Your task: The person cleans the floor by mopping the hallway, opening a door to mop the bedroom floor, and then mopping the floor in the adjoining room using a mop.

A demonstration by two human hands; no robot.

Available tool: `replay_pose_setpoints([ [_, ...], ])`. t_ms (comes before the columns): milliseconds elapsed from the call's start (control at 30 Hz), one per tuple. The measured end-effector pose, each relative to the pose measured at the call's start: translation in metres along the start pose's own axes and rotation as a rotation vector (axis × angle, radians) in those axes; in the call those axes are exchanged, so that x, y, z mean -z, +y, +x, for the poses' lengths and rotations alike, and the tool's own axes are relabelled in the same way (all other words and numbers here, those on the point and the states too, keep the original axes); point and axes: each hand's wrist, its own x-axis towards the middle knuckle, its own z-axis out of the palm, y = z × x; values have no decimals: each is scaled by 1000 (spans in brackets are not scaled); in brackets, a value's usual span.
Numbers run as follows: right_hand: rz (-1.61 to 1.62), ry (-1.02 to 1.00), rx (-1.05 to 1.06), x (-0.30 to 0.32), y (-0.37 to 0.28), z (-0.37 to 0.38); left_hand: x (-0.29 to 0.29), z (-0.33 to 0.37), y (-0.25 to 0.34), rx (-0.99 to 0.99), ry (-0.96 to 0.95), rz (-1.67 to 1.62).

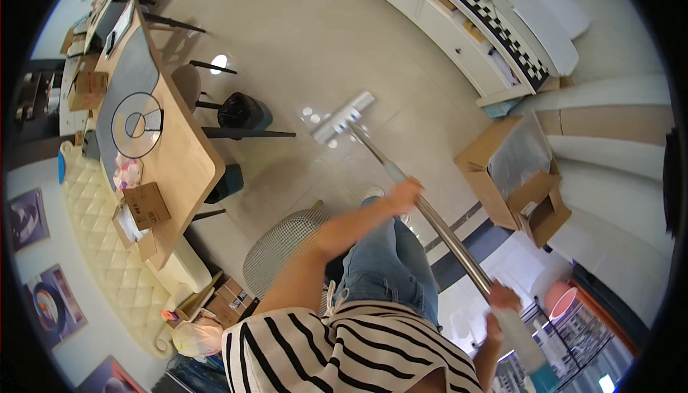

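Observation:
A mop (450,237) with a long silvery pole slants from the lower right up to the middle of the view. Its flat white head (334,126) rests on the shiny tiled floor. My left hand (406,196) is closed around the pole partway down, near a grey collar. Higher on the pole, close to my body, my right hand (504,301) wraps around it beside a thicker white section. My left arm reaches across in front of my jeans, and a striped top covers my torso.
A wooden table (188,156) with chairs and an open carton stands left. Beside it are a dark bin (240,111) and a mesh-backed chair (279,249). Right are cardboard boxes (502,167) and a white cabinet (459,41). A cream tufted sofa (100,228) lies behind the table.

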Motion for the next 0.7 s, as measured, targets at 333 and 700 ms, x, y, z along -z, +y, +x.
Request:
replay_pose_setpoints([
  [333,553,-267,115,-176,36,85,75,-16,-180,431,457,389],
  [700,346,-452,11,83,116,-66,-177,-27,1,258,395,253],
])
